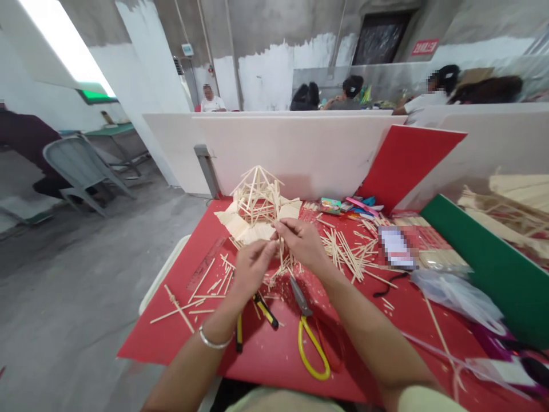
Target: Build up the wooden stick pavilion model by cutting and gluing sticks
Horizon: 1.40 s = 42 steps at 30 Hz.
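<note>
L hand [253, 266] & R hand [303, 243] pinch thin stick [281, 249], prob. for fine ctrl; scissors [301, 298] nearby, prob. for quick reach.

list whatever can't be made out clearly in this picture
All in the head view:
- Exact grip of the left hand and right hand: small, blurred, covered by fingertips
- Upper end of the leftmost yellow-and-black cutter: behind the left wrist
- Screen of the phone-like device: pixelated
- Right end of the green board: cut off by the right edge
</note>
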{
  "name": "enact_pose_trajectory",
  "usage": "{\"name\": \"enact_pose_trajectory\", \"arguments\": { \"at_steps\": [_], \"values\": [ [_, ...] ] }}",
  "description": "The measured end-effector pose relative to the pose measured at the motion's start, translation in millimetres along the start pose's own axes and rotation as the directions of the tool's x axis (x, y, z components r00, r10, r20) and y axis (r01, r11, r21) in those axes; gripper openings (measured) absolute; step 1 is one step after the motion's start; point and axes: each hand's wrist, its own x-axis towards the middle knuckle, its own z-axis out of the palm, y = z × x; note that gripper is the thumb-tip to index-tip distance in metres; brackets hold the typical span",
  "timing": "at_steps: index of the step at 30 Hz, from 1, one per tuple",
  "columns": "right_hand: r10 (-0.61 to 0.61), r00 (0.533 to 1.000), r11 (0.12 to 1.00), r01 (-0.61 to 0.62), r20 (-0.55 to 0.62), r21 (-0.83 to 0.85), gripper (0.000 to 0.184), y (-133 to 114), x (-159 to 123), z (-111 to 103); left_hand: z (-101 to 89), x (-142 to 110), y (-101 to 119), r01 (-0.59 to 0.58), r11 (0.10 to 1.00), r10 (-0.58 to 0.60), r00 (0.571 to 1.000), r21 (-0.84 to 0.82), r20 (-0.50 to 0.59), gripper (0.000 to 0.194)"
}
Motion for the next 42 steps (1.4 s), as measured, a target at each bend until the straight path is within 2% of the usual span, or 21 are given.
{"name": "enact_pose_trajectory", "arguments": {
  "at_steps": [2, 4, 6, 8, 10, 13, 16, 21, 24, 27, 32, 37, 42],
  "values": [
    [0.019, 1.0, 1.0, -0.018, 0.025, -0.014, 0.037, 3.8, 16.7, 3.5, -22.8, 29.6, 6.5, -0.129, 0.976, 0.156, 0.975, 0.174, -0.155, 0.022],
    [0.037, 0.999, 0.999, -0.036, 0.035, -0.024, 0.037, 10.6, 32.1, 8.4, -40.6, 69.6, 7.8, -0.251, 0.906, 0.33, 0.924, 0.342, -0.195, 0.015],
    [0.042, 0.999, 0.999, -0.041, 0.01, -0.028, 0.038, 17.2, 44.7, 13.8, -50.9, 114.0, 6.8, -0.375, 0.802, 0.479, 0.869, 0.464, -0.124, 0.015],
    [0.038, 0.999, 0.999, -0.039, -0.023, -0.026, 0.04, 20.8, 53.5, 18.4, -54.6, 154.3, 6.2, -0.482, 0.703, 0.567, 0.824, 0.523, -0.003, 0.02],
    [0.031, 0.999, 0.999, -0.031, -0.037, -0.024, 0.04, 20.9, 59.2, 21.5, -54.0, 184.6, 6.7, -0.561, 0.637, 0.605, 0.789, 0.529, 0.107, 0.023],
    [0.016, 0.999, 0.999, -0.017, -0.04, -0.029, 0.041, 18.4, 64.8, 23.8, -50.7, 209.6, 7.7, -0.643, 0.596, 0.613, 0.752, 0.481, 0.245, 0.024],
    [0.009, 0.999, 0.999, -0.01, -0.045, -0.032, 0.042, 17.5, 69.4, 25.0, -47.7, 219.4, 7.0, -0.66, 0.609, 0.608, 0.744, 0.44, 0.275, 0.024],
    [0.008, 0.999, 1.0, -0.009, -0.037, -0.025, 0.041, 20.4, 74.6, 27.2, -44.4, 222.7, 6.0, -0.631, 0.676, 0.564, 0.776, 0.382, 0.283, 0.023],
    [0.013, 0.999, 1.0, -0.013, -0.041, -0.017, 0.04, 22.3, 76.1, 28.9, -43.3, 220.9, 5.4, -0.627, 0.692, 0.558, 0.779, 0.359, 0.285, 0.022],
    [0.022, 0.999, 1.0, -0.022, -0.048, -0.012, 0.04, 23.2, 76.8, 30.7, -41.8, 219.4, 3.8, -0.605, 0.718, 0.556, 0.796, 0.344, 0.239, 0.02],
    [0.038, 0.997, 0.999, -0.04, -0.073, -0.026, 0.043, 22.0, 76.4, 31.7, -37.1, 220.7, 2.8, -0.461, 0.81, 0.456, 0.884, 0.362, 0.105, 0.02],
    [0.015, 0.995, 0.998, -0.021, -0.098, -0.057, 0.045, 23.1, 77.3, 31.3, -33.7, 223.4, 5.9, -0.431, 0.816, 0.425, 0.899, 0.386, 0.106, 0.023],
    [0.01, 0.991, 0.999, -0.016, -0.13, -0.049, 0.044, 27.3, 76.6, 33.7, -32.8, 225.5, 5.1, -0.425, 0.843, 0.42, 0.903, 0.329, 0.09, 0.021]
  ]
}}
